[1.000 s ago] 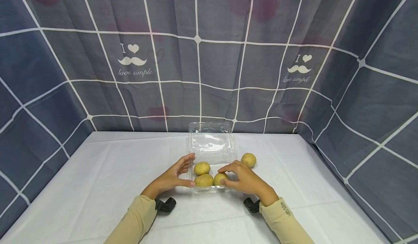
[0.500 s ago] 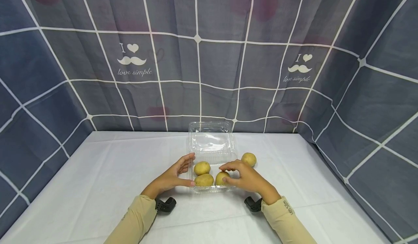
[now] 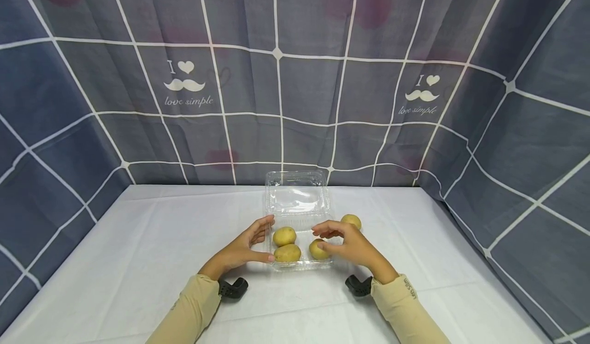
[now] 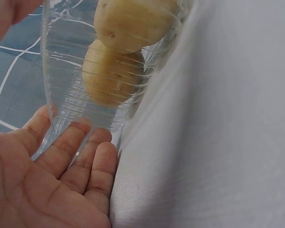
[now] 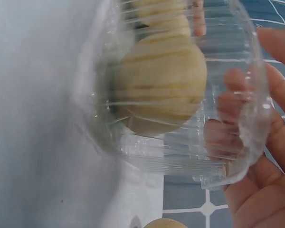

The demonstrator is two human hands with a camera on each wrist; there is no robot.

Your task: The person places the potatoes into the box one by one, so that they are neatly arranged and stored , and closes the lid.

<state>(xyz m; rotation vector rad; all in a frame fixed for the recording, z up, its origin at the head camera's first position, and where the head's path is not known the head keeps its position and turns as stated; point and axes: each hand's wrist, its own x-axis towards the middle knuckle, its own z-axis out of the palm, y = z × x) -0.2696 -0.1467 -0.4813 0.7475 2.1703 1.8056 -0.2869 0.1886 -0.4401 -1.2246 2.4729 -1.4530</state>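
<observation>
A clear plastic clamshell box (image 3: 299, 266) sits on the table with its lid (image 3: 298, 200) raised at the back. Two potatoes lie at its left, one behind (image 3: 284, 236) and one in front (image 3: 287, 253). At the right front lies a third potato (image 3: 318, 250), partly covered by my right thumb. My left hand (image 3: 240, 248) rests its thumb and nearly straight fingers along the box's left side; the fingertips (image 4: 104, 135) meet the ribbed wall. Reaching over the right wall, my right hand (image 3: 348, 241) has loosely bent fingers, spaced from the potato (image 5: 161, 83) in the right wrist view.
Another potato (image 3: 352, 220) lies on the white tablecloth (image 3: 184, 221) just right of the box, behind my right hand. A dark grid-patterned curtain (image 3: 249, 78) surrounds the table at the back and sides. Black wrist devices (image 3: 234, 288) hang at both wrists.
The potato under my right hand has shifted right, away from its neighbour. My right fingers have come up off it. The left hand stays in place.
</observation>
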